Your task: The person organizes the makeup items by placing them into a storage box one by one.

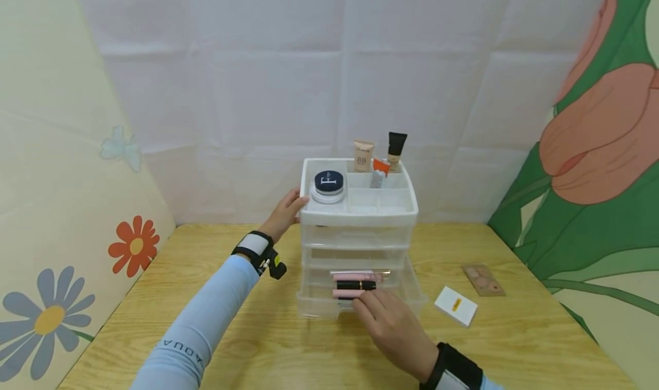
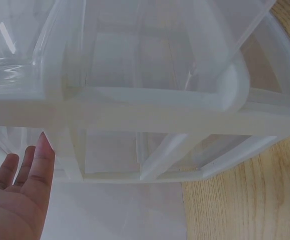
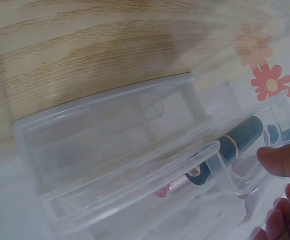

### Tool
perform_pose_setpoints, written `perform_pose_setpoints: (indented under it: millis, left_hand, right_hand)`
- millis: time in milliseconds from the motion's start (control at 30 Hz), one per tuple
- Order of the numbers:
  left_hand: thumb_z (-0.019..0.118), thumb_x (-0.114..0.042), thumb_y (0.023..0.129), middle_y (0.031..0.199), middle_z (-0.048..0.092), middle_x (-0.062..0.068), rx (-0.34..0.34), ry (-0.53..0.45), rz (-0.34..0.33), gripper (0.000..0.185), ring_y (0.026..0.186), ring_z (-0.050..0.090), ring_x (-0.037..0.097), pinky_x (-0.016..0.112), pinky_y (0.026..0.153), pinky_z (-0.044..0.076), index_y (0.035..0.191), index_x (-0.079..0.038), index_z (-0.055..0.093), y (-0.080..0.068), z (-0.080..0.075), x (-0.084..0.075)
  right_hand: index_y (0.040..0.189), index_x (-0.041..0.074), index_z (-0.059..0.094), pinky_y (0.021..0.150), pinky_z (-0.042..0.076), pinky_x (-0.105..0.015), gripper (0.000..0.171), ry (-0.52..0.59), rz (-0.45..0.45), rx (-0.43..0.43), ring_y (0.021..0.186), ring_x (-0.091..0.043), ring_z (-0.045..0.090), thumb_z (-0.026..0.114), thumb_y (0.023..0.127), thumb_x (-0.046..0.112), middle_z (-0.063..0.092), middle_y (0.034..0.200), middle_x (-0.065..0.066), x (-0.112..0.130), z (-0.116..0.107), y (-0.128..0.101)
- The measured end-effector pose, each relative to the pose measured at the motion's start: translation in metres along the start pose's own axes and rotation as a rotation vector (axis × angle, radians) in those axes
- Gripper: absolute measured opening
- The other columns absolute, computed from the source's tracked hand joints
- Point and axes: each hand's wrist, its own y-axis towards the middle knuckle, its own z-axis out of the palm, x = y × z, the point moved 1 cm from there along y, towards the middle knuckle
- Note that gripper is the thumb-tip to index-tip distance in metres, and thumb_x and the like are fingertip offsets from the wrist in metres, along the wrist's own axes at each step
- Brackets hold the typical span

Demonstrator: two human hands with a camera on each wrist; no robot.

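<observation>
A white, clear-fronted drawer organizer (image 1: 358, 219) stands on the table. My left hand (image 1: 285, 213) rests against its upper left side; in the left wrist view, the left fingers (image 2: 40, 167) are extended beside the frame. The lowest drawer (image 1: 316, 308) is pulled out, holding pink tubes (image 1: 348, 293), a black tube (image 1: 355, 285) and a brush (image 1: 383, 272). My right hand (image 1: 393, 327) is at the drawer's front edge, fingertips near the tubes. In the right wrist view, the thumb (image 3: 282, 160) lies near a dark tube (image 3: 240, 140), apart from the loosely bent fingers.
On the organizer's top sit a dark-lidded jar (image 1: 328, 185), a BB cream tube (image 1: 362, 155), a black-capped tube (image 1: 396, 147) and an orange-capped tube (image 1: 379, 172). A white box (image 1: 456, 305) and a brown palette (image 1: 483, 280) lie on the table at right.
</observation>
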Motion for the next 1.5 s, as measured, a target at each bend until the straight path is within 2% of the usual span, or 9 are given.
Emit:
perform_pose_setpoints:
  millis: [233, 533, 967, 1267, 1500]
  left_hand:
    - [0.04, -0.032, 0.093, 0.127, 0.042, 0.011, -0.008, 0.001, -0.005, 0.049, 0.106, 0.047, 0.026, 0.04, 0.083, 0.044, 0.136, -0.012, 0.029, -0.001, -0.001, 0.0]
    - [0.04, -0.034, 0.093, 0.129, 0.04, 0.012, 0.001, 0.0, -0.013, 0.05, 0.109, 0.045, 0.028, 0.041, 0.086, 0.042, 0.137, -0.013, 0.028, -0.002, -0.002, 0.0]
    - [0.042, -0.032, 0.092, 0.127, 0.043, 0.011, -0.012, -0.007, 0.005, 0.049, 0.105, 0.047, 0.026, 0.039, 0.082, 0.045, 0.135, -0.012, 0.03, -0.001, 0.001, 0.002]
    - [0.041, -0.034, 0.091, 0.127, 0.042, 0.01, -0.006, 0.002, 0.01, 0.052, 0.106, 0.047, 0.026, 0.039, 0.082, 0.045, 0.136, -0.011, 0.029, 0.0, 0.001, 0.0]
    - [0.041, -0.034, 0.092, 0.128, 0.041, 0.01, -0.01, 0.009, 0.002, 0.05, 0.106, 0.047, 0.026, 0.04, 0.082, 0.045, 0.136, -0.012, 0.029, 0.0, 0.001, -0.001]
  right_hand:
    - [0.087, -0.001, 0.057, 0.057, 0.043, -0.032, 0.03, 0.005, -0.024, -0.013, 0.069, -0.022, 0.048, 0.028, 0.091, 0.003, 0.052, 0.083, -0.009, -0.002, 0.003, 0.001]
    - [0.088, -0.002, 0.057, 0.053, 0.042, -0.03, 0.031, -0.004, -0.015, 0.014, 0.067, -0.021, 0.047, 0.026, 0.092, 0.003, 0.052, 0.082, -0.009, -0.009, 0.006, 0.002]
    - [0.094, -0.002, 0.058, 0.059, 0.046, -0.033, 0.038, -0.002, 0.03, 0.072, 0.072, -0.022, 0.049, 0.021, 0.095, 0.009, 0.053, 0.086, -0.011, -0.027, 0.024, 0.003]
    - [0.092, -0.002, 0.057, 0.057, 0.043, -0.033, 0.034, -0.044, 0.02, 0.059, 0.069, -0.023, 0.048, 0.024, 0.094, 0.009, 0.052, 0.083, -0.011, -0.039, 0.034, 0.008]
    - [0.093, 0.0, 0.056, 0.063, 0.046, -0.033, 0.042, -0.077, 0.023, 0.105, 0.072, -0.023, 0.051, 0.015, 0.097, 0.009, 0.053, 0.085, -0.011, -0.046, 0.04, 0.009]
